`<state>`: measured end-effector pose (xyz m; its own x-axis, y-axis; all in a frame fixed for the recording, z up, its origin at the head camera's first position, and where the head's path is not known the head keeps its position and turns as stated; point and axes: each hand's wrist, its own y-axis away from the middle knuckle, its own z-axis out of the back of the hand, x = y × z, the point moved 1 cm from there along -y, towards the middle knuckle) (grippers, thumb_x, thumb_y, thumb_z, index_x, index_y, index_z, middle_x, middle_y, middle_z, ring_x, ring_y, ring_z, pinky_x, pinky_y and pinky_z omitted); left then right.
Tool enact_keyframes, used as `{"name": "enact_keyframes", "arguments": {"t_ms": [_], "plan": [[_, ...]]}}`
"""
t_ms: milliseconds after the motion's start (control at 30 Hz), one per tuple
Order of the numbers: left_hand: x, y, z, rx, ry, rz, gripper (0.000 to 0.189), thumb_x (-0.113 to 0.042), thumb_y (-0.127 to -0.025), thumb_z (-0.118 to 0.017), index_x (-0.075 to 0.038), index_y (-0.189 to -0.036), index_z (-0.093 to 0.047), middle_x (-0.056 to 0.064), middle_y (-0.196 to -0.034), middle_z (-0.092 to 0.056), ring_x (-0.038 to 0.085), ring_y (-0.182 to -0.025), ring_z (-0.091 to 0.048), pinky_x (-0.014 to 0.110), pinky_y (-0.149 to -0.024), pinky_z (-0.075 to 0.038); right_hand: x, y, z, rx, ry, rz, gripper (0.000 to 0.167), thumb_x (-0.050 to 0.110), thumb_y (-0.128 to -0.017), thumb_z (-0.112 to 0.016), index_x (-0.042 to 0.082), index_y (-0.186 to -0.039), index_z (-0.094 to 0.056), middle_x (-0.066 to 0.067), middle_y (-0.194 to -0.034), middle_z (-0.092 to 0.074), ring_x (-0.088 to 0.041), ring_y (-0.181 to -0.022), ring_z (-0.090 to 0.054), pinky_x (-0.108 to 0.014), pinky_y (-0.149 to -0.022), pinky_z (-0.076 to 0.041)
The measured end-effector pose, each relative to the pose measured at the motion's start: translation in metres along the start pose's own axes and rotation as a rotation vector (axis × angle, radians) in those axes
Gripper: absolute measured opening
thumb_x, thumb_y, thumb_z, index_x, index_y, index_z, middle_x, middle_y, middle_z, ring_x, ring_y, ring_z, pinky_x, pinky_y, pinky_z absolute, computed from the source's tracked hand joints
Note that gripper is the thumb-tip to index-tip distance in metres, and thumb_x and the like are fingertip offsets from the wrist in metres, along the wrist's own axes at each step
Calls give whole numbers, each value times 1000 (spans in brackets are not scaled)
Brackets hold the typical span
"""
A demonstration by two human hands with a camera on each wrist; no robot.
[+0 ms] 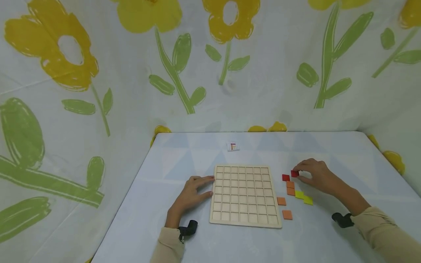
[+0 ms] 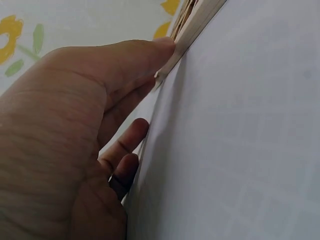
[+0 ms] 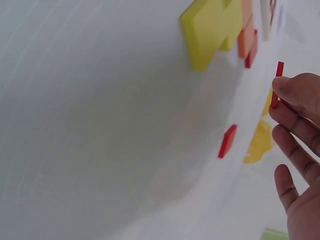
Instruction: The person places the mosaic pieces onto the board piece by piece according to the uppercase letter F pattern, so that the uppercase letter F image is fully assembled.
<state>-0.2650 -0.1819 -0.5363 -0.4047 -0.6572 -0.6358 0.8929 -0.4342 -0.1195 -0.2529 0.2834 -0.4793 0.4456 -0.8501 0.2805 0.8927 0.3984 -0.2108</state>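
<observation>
My right hand pinches a square red tile between thumb and fingertip, lifted off the table in the right wrist view. Below that hand another red tile lies on the tabletop. A further red tile lies left of the hand, by two orange tiles and two yellow tiles. Fingers extended, my left hand touches the left edge of a square wooden grid board. In the left wrist view, its thumb meets the board's side.
Single orange tiles lie just off the board's right side. Beyond the board is a small card with a coloured grid pattern. Flower-patterned cloth hangs behind the pale table.
</observation>
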Motion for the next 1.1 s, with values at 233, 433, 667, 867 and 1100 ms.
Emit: {"name": "enact_keyframes", "arguments": {"t_ms": [233,433,667,867,1100], "plan": [[-1,-2,-1,-8,-14,-22,48,-42,-92,-72,-30,-137,-63,-20,-146,-50,23,-131,-40,57,-103,-35,28,-11,5,-8,-31,23,27,10,-82,-83,11,-107,-75,-7,-107,-68,-34,-109,-56,-58,-88,-38],[-1,-2,-4,3,-13,-19,47,-41,-93,-71,-30,-137,-64,-22,-146,-50,23,-131,-40,56,-103,-35,57,-23,5,-48,-69,87,26,7,-80,-84,11,-105,-76,-2,-105,-69,-30,-106,-57,-54,-89,-38],[-4,1,4,-12,-27,-19,45,-37,-93,-71,-27,-137,-64,-20,-146,-51,25,-130,-40,57,-102,-35,82,-45,-4,-121,-51,216,30,6,-76,-87,9,-103,-76,-3,-102,-71,-28,-102,-60,-54,-87,-42],[-3,0,3,-13,-31,-57,46,-39,-94,-69,-25,-138,-64,-17,-146,-52,26,-128,-42,56,-100,-36,99,-59,-6,-94,-54,195,26,10,-78,-87,9,-102,-78,-3,-101,-72,-28,-102,-61,-55,-87,-42],[-3,2,0,-25,-33,-67,46,-40,-94,-69,-26,-137,-64,-17,-145,-52,26,-127,-44,56,-100,-36,113,-70,-14,-89,-97,229,25,9,-77,-87,8,-101,-78,-3,-101,-71,-28,-102,-60,-55,-87,-40]]}}
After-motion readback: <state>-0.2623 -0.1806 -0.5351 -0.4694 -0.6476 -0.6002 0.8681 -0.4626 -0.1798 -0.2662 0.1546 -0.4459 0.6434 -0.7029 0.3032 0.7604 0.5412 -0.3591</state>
